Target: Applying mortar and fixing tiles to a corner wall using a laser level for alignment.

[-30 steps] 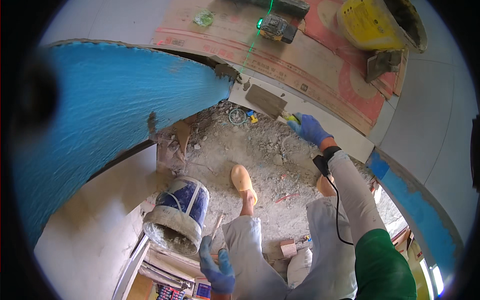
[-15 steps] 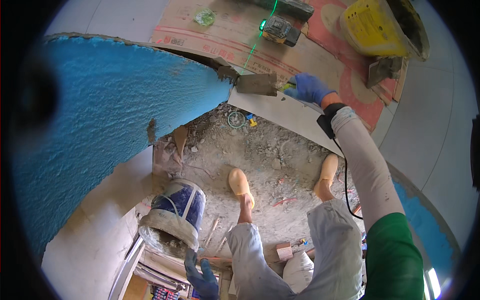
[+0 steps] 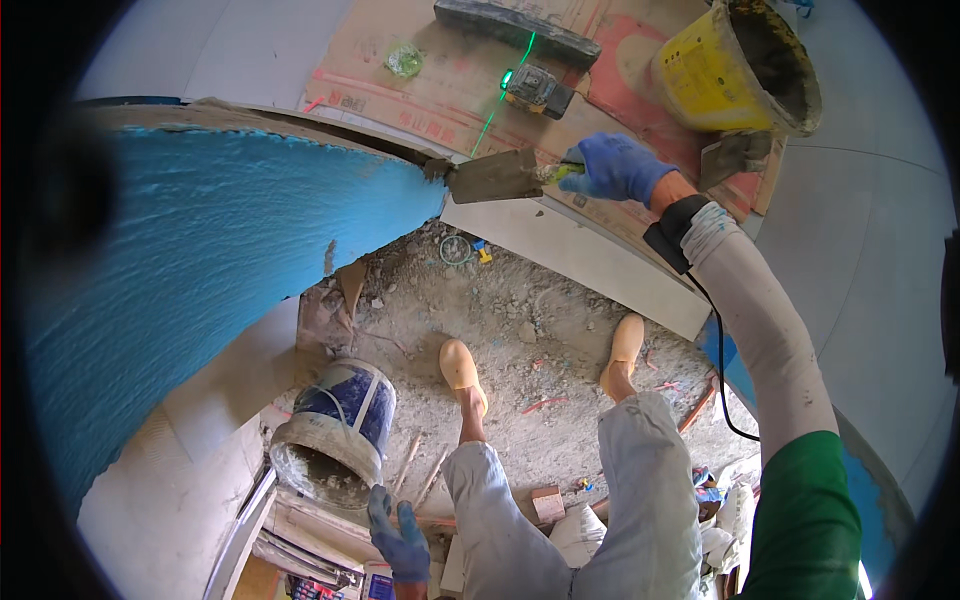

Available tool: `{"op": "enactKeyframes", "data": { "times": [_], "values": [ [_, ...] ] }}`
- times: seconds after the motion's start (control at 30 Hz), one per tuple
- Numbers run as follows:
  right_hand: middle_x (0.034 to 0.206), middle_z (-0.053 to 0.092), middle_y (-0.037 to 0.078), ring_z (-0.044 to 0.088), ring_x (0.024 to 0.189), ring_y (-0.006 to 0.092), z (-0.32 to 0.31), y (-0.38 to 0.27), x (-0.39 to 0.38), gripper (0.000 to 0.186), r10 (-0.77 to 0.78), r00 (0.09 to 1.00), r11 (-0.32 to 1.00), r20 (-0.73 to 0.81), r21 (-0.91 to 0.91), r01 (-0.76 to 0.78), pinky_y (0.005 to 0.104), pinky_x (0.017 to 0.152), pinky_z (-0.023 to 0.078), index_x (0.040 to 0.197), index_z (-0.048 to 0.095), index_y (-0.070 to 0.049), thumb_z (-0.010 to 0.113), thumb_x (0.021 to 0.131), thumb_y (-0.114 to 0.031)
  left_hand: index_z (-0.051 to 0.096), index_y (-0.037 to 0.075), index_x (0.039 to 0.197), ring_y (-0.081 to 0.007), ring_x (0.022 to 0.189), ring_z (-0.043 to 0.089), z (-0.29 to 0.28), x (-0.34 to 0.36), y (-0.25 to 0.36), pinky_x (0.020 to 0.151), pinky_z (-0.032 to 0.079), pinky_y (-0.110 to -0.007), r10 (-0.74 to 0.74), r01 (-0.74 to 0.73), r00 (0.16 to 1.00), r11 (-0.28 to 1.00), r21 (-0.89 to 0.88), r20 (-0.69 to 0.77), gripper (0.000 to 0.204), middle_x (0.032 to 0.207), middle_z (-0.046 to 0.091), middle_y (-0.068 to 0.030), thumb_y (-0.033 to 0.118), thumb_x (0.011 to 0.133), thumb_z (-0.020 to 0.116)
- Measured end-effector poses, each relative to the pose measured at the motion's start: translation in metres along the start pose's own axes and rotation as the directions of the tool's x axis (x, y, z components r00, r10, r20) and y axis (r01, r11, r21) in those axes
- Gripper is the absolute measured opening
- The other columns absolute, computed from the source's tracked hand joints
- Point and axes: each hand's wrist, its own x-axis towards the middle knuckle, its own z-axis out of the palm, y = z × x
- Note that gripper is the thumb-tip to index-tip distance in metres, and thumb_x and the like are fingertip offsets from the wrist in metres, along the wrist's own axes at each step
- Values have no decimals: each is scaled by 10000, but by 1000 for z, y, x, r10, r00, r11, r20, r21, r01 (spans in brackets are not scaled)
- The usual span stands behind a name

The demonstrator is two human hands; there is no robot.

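Grasping the green handle point(image 3: 560, 173) of a trowel point(image 3: 497, 177) with the right hand point(image 3: 618, 168), held its mortar-coated blade just left of the grip, at the end of the blue wall point(image 3: 270, 220). Saw a pale slab point(image 3: 590, 250) below the grip, and beyond it a laser level point(image 3: 537, 92) upon cardboard point(image 3: 440, 88), with a yellow bucket point(image 3: 700, 80) farther right. Well back and left from the grip, held the left hand point(image 3: 402, 540) loosely unclosed near the rim of a blue-and-white bucket point(image 3: 345, 400); could not tell about touching.
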Motion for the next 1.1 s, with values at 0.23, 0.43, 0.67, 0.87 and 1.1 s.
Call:
{"op": "enactKeyframes", "data": {
  "times": [0.23, 0.43, 0.67, 0.87, 1.1],
  "values": [
    [933, 726, 170, 685, 885, 373, -45, -19, -18, 338, -51, 999, 990, 12, -128, 52, 463, 798, 530, 1048, 742, -91, 671, 875, -372, 459, -69, 1403, -375, 1129, 595, -13, -1, -10, 1012, 450, -448, -45, 45, 999, 998, -37, 3, 488, 1294, 577, -264, 143, 982, 587],
    [908, 715, 182, 683, 887, 380, -70, -35, -54, 349, -107, 992, 988, -67, -120, 98, 486, 785, 534, 1023, 737, -107, 656, 872, -411, 457, -67, 1407, -381, 1121, 607, -23, 2, -14, 995, 462, -449, 31, -31, 999, 999, 7, 19, 494, 1296, 576, -268, 161, 989, 588],
    [887, 710, 191, 681, 816, 392, -77, -39, -100, 335, -152, 975, 987, -161, 24, 158, 474, 751, 534, 1071, 714, -82, 687, 877, -355, 462, -57, 1406, -391, 1134, 612, -27, 5, -18, 995, 473, -447, 40, -42, 998, 999, 35, 54, 495, 1283, 583, -273, 180, 993, 595],
    [911, 718, 174, 703, 781, 304, -71, -25, -193, 383, 11, 960, 904, -279, 412, 110, 395, 715, 536, 1168, 689, -35, 740, 867, -266, 471, -55, 1393, -388, 1124, 622, -30, 8, -18, 985, 482, -442, 55, -60, 996, 995, 81, 64, 487, 1263, 590, -274, 184, 989, 604],
    [898, 708, 75, 658, 748, 154, -89, 83, -287, 374, 613, 602, 726, -512, 664, -175, 304, 713, 530, 1250, 656, -19, 704, 929, -203, 487, -53, 1378, -353, 1061, 611, -19, 8, 5, 951, 483, -434, -24, 8, 992, 991, 133, 123, 473, 1231, 598, -262, 186, 986, 602]
  ]
}}
